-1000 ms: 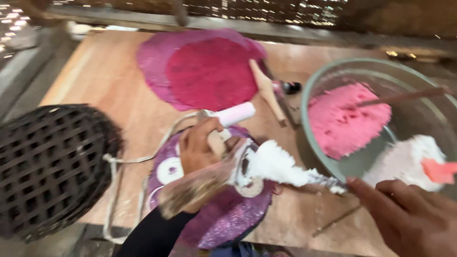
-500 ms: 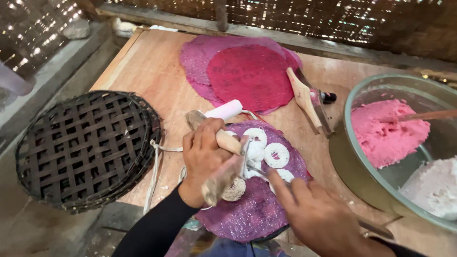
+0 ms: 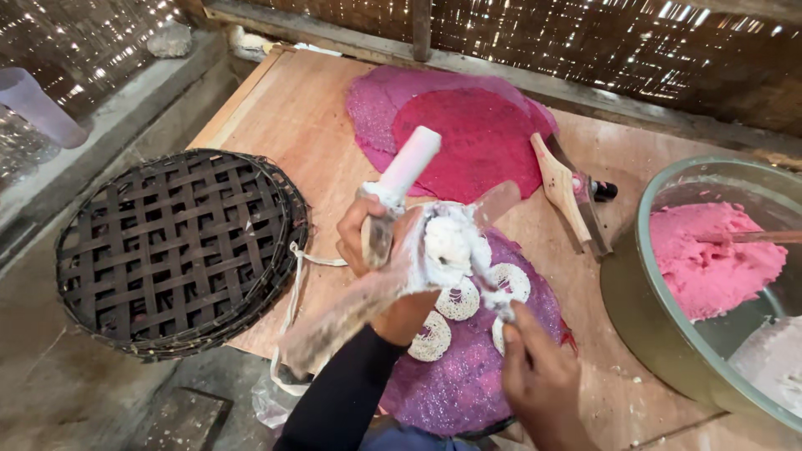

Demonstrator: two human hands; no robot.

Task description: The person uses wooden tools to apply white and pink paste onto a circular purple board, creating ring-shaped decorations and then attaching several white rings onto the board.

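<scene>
My left hand (image 3: 365, 244) is closed around a white tube (image 3: 409, 167) and the neck of a clear plastic bag (image 3: 351, 311), holding both above the board. A lump of white paste (image 3: 447, 242) sits at the bag's mouth. My right hand (image 3: 543, 386) grips a thin paste-smeared tool (image 3: 494, 294) whose tip touches that lump. Below the hands lies a round purple sheet (image 3: 476, 376) with several white lacy rings (image 3: 459, 301) piped on it.
A dark woven tray (image 3: 180, 246) lies at the left. Pink and magenta round sheets (image 3: 476, 138) lie further back on the wooden board (image 3: 292, 125). A wooden paddle (image 3: 558, 185) lies beside a large bowl (image 3: 639, 317) holding pink dough (image 3: 710, 259) and white dough (image 3: 773, 359).
My right hand came from the bowl with white paste to the bag. My left hand raised the bag and tube off the purple sheet.
</scene>
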